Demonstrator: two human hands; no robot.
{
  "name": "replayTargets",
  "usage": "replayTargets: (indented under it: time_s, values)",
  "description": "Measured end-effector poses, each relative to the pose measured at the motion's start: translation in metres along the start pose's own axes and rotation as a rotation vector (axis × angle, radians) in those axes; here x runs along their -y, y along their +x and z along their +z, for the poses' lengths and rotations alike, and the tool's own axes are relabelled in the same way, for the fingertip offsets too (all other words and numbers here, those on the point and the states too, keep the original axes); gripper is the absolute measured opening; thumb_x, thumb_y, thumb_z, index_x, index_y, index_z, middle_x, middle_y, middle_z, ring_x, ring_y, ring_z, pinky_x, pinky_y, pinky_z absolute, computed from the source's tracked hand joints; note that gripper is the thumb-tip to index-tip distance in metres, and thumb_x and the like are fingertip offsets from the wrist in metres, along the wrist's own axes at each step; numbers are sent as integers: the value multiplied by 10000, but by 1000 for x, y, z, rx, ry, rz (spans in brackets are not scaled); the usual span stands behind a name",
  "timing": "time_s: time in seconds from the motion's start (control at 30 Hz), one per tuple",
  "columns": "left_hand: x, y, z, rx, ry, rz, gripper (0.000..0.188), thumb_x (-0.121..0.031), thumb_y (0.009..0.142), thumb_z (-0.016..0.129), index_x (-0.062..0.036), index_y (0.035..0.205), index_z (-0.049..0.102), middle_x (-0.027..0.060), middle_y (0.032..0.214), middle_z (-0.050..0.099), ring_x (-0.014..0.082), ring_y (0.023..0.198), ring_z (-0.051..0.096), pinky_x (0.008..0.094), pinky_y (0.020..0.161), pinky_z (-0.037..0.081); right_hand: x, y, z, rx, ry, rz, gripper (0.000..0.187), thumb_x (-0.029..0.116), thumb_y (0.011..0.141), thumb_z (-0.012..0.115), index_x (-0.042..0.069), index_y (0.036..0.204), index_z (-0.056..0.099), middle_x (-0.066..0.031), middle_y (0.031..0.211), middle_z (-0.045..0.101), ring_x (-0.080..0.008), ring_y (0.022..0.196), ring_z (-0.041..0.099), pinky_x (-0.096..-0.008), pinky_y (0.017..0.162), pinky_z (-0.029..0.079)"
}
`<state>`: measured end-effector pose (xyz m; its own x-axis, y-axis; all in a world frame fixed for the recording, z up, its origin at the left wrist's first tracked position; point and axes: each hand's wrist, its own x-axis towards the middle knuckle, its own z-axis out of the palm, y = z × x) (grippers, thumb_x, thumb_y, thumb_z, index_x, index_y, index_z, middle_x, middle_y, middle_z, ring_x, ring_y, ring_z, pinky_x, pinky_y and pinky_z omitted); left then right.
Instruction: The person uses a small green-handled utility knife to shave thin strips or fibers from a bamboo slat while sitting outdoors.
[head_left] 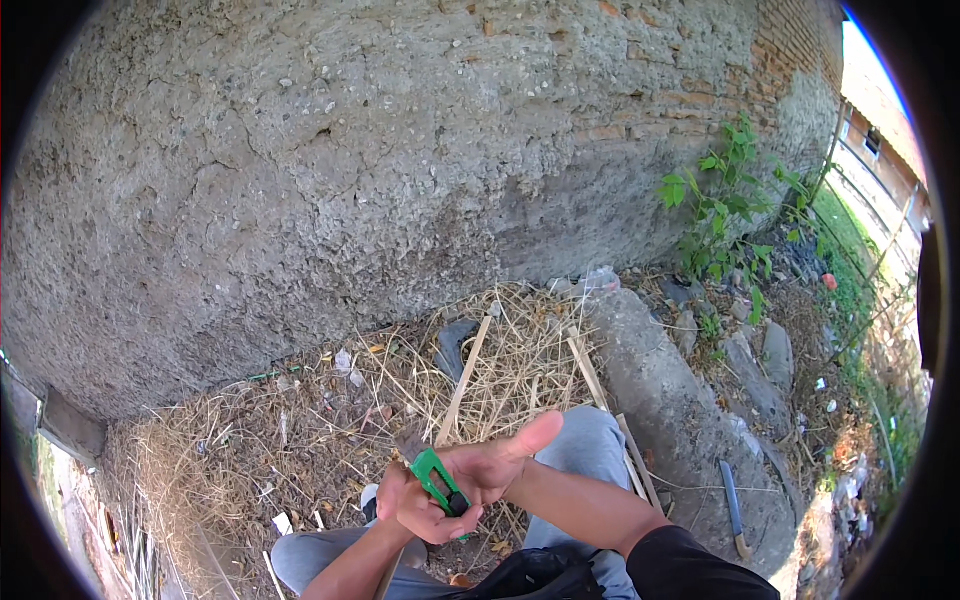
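A green utility knife [436,476] with a black slider sits between my hands, just above my knees; its dark tip points toward the wall. My left hand [420,515] comes from the lower left, its fingers curled around the knife's body. Right beside it is my right hand [485,468], palm turned up and thumb stretched out to the right. That palm lies against the knife's side and the left hand's fingers, and its other fingertips are partly hidden. Below both hands are my legs in grey trousers [580,450].
A rough plastered wall [380,170] rises ahead. Dry straw [530,360] and wooden strips [465,380] cover the ground before me. To the right lie a concrete slab [640,350] and a long-bladed knife [733,505] with a light handle. A leafy plant [725,205] grows by the wall.
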<state>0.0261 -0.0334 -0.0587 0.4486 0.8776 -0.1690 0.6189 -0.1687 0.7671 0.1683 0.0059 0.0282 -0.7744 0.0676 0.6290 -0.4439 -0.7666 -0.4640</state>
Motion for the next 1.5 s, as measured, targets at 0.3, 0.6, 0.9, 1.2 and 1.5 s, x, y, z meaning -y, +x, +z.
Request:
replayTargets:
  time_s: [0.3, 0.6, 0.9, 1.2, 1.5]
  values:
    - [-20, 13, -6, -408, 457, -56, 246, -192, 857, 581, 34, 956, 585, 205, 834, 665, 375, 792, 672, 453, 719, 527, 32, -7, 15, -357, -500, 9, 996, 712, 620, 756, -56, 1211, 527, -31, 745, 544, -42, 512, 451, -215, 420, 304]
    - [-24, 9, -40, -218, -73, -420, 333, -265, 849, 611, 65, 813, 603, 233, 654, 619, 327, 658, 666, 442, 643, 502, 97, -43, -16, -1663, -2115, 146, 347, 282, 880, 658, 1, 686, 598, -116, 589, 587, -262, 484, 551, -397, 485, 425]
    - [-12, 20, -61, -247, -293, -341, 329, -259, 824, 629, 16, 649, 584, 112, 532, 539, 184, 485, 513, 379, 497, 421, 59, -43, -67, -1020, -2344, 879, 254, 221, 833, 597, -20, 822, 674, -235, 818, 662, -393, 766, 666, -494, 685, 529]
    - [-14, 20, -47, -396, 46, -343, 320, -222, 859, 596, 96, 892, 607, 313, 815, 647, 461, 806, 654, 492, 739, 519, 24, -11, -76, -1264, -2217, 963, 211, 191, 814, 568, 33, 841, 703, -227, 806, 679, -386, 764, 680, -487, 688, 528]
    - [-19, 17, -41, -451, 48, -324, 238, -127, 870, 550, 108, 905, 559, 329, 775, 635, 471, 767, 651, 511, 720, 522, 31, -28, -79, -1305, -2317, 846, 152, 117, 770, 550, 71, 771, 695, -212, 749, 664, -394, 722, 668, -499, 660, 520]
